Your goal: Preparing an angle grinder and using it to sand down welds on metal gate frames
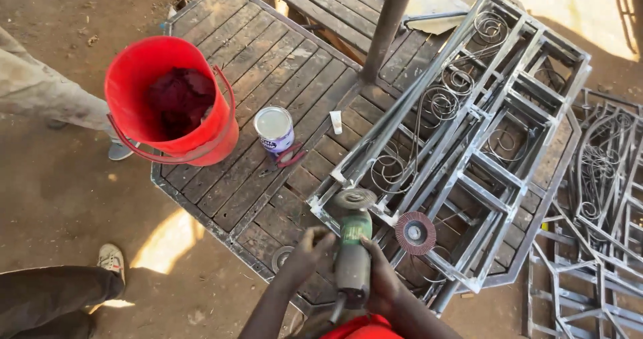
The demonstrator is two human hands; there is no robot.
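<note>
Both my hands are on a green and grey angle grinder [353, 248] over the near edge of a metal slatted table [268, 58]. My right hand [383, 280] grips its body from the right. My left hand [305, 255] has its fingers curled against the grinder's left side, near the head. The grinder's grey disc [355, 198] rests at the corner of a stack of grey metal frames with scroll work [469, 118]. A loose reddish flap disc [415, 232] lies on the frames just right of the grinder.
On the table are a red bucket [171, 98] holding something dark red, a tin can [274, 128], red-handled pliers [287, 158] and a small white tube [335, 121]. A metal pole [388, 24] rises from the table. More frames [596, 212] lie at right. Other people's legs [47, 95] and a shoe [112, 259] are at left.
</note>
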